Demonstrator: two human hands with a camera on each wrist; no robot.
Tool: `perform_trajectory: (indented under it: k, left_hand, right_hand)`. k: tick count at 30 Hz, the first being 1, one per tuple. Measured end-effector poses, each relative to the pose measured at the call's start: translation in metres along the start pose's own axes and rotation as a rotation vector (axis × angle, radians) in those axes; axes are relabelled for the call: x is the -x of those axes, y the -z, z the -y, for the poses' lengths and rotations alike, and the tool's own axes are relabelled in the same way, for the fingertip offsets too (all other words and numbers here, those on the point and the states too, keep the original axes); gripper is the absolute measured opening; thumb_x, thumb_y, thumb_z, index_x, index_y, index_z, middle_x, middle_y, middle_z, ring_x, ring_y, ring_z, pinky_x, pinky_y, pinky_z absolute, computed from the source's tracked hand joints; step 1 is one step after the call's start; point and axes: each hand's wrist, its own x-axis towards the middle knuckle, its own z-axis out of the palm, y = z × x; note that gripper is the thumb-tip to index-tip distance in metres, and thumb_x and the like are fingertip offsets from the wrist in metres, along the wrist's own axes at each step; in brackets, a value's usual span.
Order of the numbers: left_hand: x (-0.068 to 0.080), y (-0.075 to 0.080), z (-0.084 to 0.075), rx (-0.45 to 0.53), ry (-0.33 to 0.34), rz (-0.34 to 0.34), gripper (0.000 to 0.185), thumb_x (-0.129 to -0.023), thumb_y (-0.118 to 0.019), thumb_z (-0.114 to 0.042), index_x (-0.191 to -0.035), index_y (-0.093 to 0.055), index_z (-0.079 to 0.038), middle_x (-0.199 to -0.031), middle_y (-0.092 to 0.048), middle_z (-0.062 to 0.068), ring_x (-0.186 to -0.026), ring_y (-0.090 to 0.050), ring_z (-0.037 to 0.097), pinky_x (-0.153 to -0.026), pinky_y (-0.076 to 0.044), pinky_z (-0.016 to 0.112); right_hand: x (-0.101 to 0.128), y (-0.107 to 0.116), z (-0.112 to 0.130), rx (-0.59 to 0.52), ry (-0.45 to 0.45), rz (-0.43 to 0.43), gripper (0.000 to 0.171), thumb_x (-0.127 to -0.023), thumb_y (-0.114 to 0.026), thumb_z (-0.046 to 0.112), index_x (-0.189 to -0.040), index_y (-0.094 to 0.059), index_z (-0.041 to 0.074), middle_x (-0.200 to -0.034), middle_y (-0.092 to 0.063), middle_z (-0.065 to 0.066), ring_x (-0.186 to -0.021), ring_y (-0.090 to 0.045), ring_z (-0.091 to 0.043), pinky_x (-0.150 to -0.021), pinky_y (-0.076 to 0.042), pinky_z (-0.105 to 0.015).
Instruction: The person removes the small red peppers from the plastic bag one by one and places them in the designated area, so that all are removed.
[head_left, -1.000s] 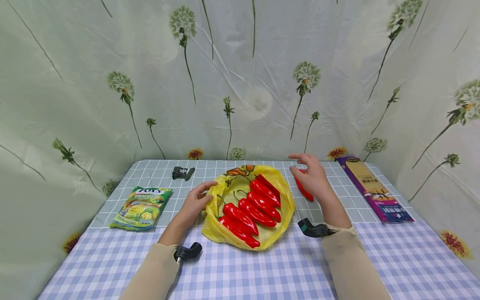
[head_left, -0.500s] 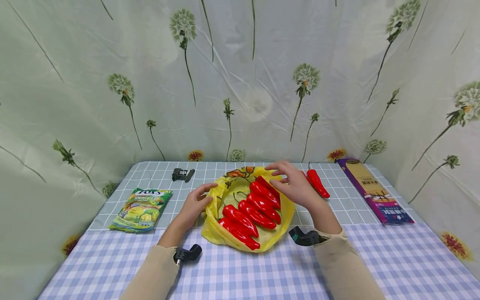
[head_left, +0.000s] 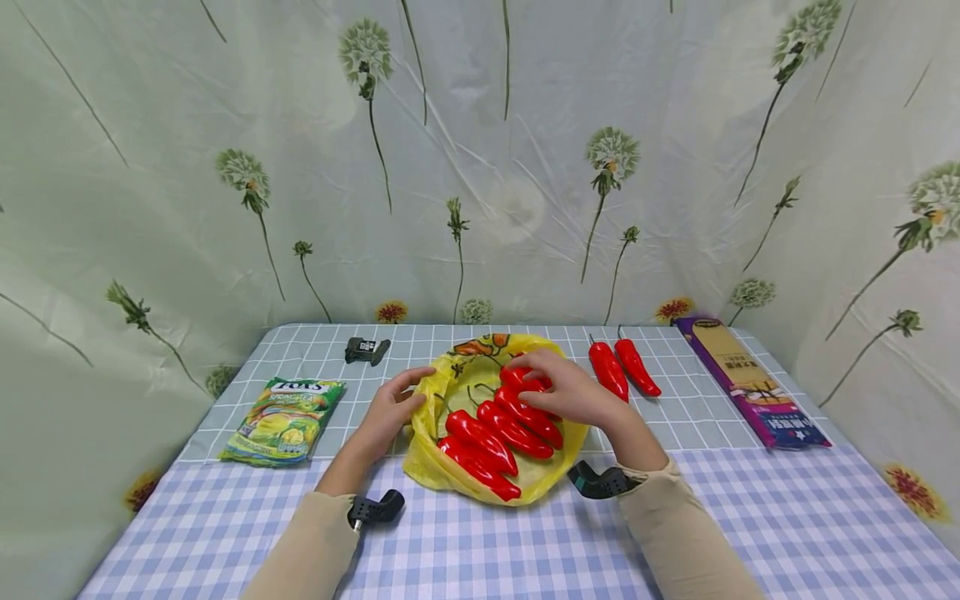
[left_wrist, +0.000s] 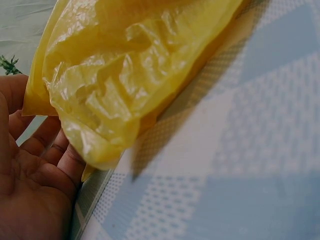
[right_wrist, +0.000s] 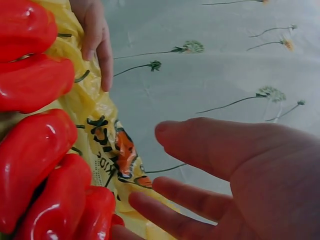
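Right hand [head_left: 566,390] now over the far end of the red peppers [head_left: 501,425] in the yellow bag [head_left: 442,471], shifted leftward from half a second ago; fingers spread and relaxed, fingertips at the topmost pepper, no grasp shown. Two loose peppers [head_left: 622,367], previously half covered by that hand, now fully exposed on the surface [head_left: 750,517], right of the bag. Left hand [head_left: 390,410] unchanged at the bag's left rim, thumb against the plastic, fingers relaxed. Snack packet [head_left: 286,417] left of the bag.
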Motion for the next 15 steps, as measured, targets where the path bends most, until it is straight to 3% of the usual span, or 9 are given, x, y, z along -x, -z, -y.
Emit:
perform_trajectory:
  k: [15]
  left_hand:
    - [-0.001, 0.001, 0.002, -0.006, -0.003, 0.002, 0.047, -0.097, -0.052, -0.007, -0.143, -0.052, -0.013, -0.143, -0.048, 0.014, -0.123, -0.057, 0.026, -0.095, -0.054, 0.026]
  right_hand:
    - [-0.005, -0.016, -0.010, 0.079, -0.113, 0.111, 0.049, -0.089, -0.073, 0.015, -0.136, -0.059, 0.017, -0.130, -0.061, -0.007, -0.120, -0.058, -0.026, -0.090, -0.059, -0.040]
